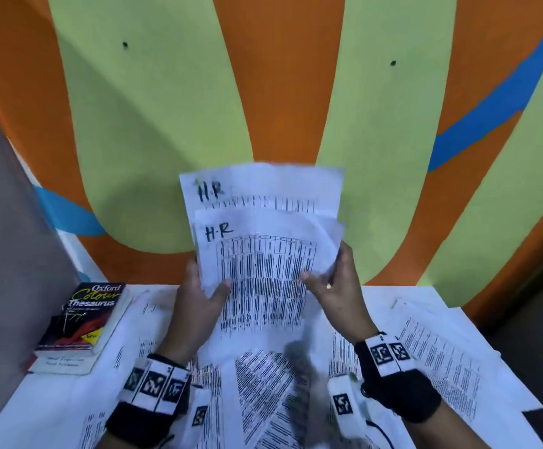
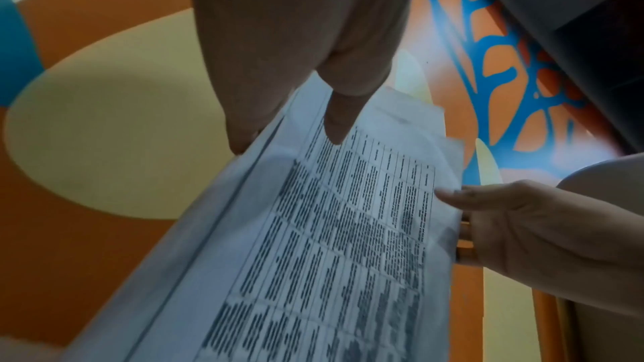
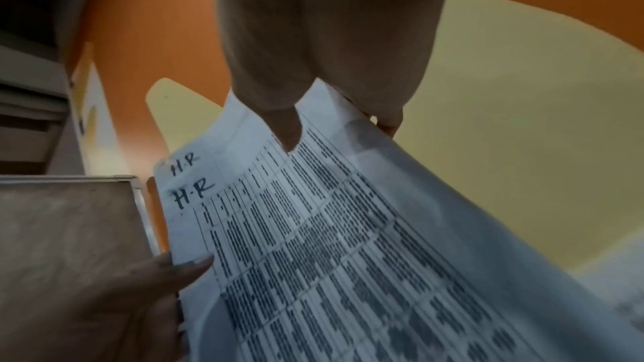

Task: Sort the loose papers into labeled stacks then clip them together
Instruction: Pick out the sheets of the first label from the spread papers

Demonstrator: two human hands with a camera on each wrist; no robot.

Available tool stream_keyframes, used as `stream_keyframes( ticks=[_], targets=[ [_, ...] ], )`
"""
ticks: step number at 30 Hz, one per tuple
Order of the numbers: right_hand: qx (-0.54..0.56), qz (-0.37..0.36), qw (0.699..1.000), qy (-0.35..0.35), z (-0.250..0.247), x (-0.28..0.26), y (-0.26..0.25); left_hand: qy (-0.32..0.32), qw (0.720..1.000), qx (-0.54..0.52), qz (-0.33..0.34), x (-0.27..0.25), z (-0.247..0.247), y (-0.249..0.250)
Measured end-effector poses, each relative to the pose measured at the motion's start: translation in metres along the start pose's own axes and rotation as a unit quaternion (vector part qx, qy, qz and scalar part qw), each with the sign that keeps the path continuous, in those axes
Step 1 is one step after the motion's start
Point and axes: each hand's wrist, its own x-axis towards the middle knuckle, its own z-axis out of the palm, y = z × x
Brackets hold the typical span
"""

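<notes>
Holding a small sheaf of printed sheets (image 1: 263, 270) upright above the counter (image 1: 53, 403), both hands pinch it by its side edges; the left hand (image 1: 195, 303) grips the 9 o'clock edge with the thumb laid across the printed table and the fingers behind; the right hand (image 1: 331, 286) grips the 3 o'clock edge the same way, a ring showing on one finger. Two sheets in the sheaf are staggered, the rear one standing higher toward 12 o'clock, and each bears a handwritten "H.R" at its upper left corner; the wrist views show the same dense table of rows and columns, with the left thumb (image 2: 336, 120) and the right thumb (image 3: 286, 128) pressed on the front sheet. Below the sheaf, loose papers (image 1: 442, 354) with printed text lie spread over the counter from 4 o'clock round to 7 o'clock, overlapping at odd angles; a thesaurus (image 1: 85, 319) lies at 9 o'clock on top of another book; behind everything rises a wall (image 1: 280, 92) painted orange, pale green and blue.
</notes>
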Motion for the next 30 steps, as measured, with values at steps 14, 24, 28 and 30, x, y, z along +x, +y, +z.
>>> stream_keyframes(
  ticks=[14,24,28,30],
  targets=[
    [0.011,0.019,1.0,-0.007,0.007,-0.004,0.015,0.063,0.998,-0.013,-0.011,-0.002,0.005,-0.002],
    [0.038,0.043,0.997,-0.046,0.009,-0.01,0.011,0.064,0.998,-0.017,-0.013,-0.001,0.002,-0.015],
    [-0.106,0.09,0.98,-0.145,0.003,-0.022,0.039,0.085,0.996,0.013,-0.025,-0.005,0.004,-0.032],
    [-0.207,0.145,0.951,-0.176,-0.014,-0.024,0.055,0.114,0.993,0.015,-0.021,-0.007,0.003,-0.03]
  ],
)
